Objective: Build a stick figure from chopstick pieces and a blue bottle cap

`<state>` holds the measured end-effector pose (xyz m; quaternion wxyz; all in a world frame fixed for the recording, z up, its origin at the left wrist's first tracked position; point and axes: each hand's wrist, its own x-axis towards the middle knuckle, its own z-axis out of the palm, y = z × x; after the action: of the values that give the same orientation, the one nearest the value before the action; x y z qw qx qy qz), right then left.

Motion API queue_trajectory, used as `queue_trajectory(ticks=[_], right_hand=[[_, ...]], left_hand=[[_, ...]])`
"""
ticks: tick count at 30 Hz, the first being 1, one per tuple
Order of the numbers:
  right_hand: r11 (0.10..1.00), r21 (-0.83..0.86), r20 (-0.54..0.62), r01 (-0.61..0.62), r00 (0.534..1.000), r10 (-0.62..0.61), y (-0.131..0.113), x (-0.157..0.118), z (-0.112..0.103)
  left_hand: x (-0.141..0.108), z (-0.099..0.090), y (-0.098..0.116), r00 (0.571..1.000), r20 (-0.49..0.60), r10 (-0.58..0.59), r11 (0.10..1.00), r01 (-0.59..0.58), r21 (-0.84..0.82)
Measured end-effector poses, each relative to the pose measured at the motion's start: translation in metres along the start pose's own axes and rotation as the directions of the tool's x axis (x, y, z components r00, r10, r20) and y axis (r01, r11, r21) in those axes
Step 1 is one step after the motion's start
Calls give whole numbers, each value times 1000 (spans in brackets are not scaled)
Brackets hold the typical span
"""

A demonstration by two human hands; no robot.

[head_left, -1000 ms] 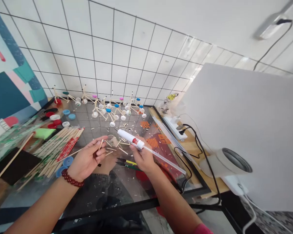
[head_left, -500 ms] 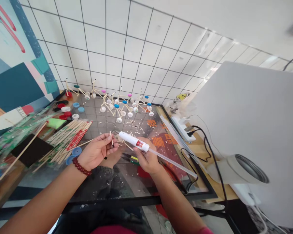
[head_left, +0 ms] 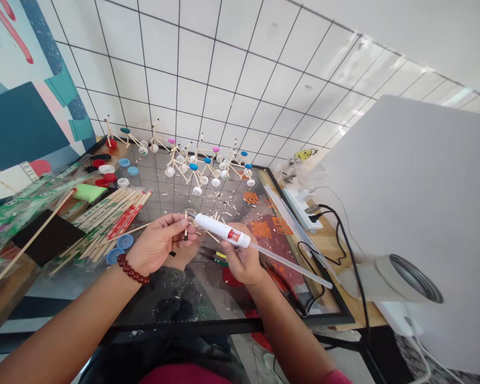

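Observation:
Between thumb and fingers, my left hand [head_left: 160, 240] pinches a short wooden stick [head_left: 186, 229] with a dark lower end. My right hand [head_left: 242, 258] is wrapped round a white glue gun [head_left: 214, 226], from whose back a long clear glue stick [head_left: 292, 265] sticks out. The gun's nozzle points left and is at the upper end of the short stick; whether they touch is too small to tell. Small stick models [head_left: 193, 167] with bottle-cap wheels stand along the far edge of the glass-topped table [head_left: 156, 304].
Wrapped chopsticks [head_left: 112, 218], a black square [head_left: 44, 234], blue caps [head_left: 125, 241] and a green packet [head_left: 90, 192] lie at the left. A power strip [head_left: 302, 210], dark cables [head_left: 356, 266] and a beige cylinder [head_left: 384, 277] are at the right.
The short stick has turned more upright, and the glue gun's nozzle is now closer to its upper end. The view has shifted slightly.

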<state>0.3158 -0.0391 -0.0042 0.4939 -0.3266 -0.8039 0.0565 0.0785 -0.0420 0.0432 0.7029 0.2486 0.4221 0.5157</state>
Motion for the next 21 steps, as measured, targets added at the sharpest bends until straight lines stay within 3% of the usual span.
queue_trajectory(ticks=[6,21], right_hand=[[999,-42,-21,2,1000,-3,3,-2,0],[987,26,-28,-161,986,162,11,-10,1]], left_hand=[[4,-6,-1,998,62,-13,1000,14,-19],[6,-11,-1,987,158,-1,999,7,-32]])
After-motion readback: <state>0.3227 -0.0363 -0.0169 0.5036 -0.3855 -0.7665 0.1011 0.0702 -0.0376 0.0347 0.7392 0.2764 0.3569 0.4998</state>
